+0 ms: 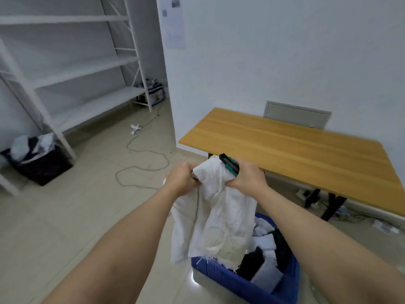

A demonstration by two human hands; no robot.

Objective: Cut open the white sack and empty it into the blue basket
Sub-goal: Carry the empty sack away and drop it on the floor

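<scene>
The white sack (pixel 221 216) hangs upside down, limp, its frayed cut edge at the bottom over the blue basket (pixel 221 279). My left hand (pixel 182 179) grips the sack's upper left corner. My right hand (pixel 247 177) grips its upper right corner and also holds a green and black cutter (pixel 229 164) against the cloth. The basket stands on the floor below and holds a heap of white and black clothes (pixel 263 255).
A wooden table (pixel 295 148) stands right ahead, with cables and a power strip under it. A grey cable (pixel 142 159) loops over the floor tiles. White metal shelves (pixel 87 69) fill the left, with a dark bin of clothes (pixel 41 159) beside them.
</scene>
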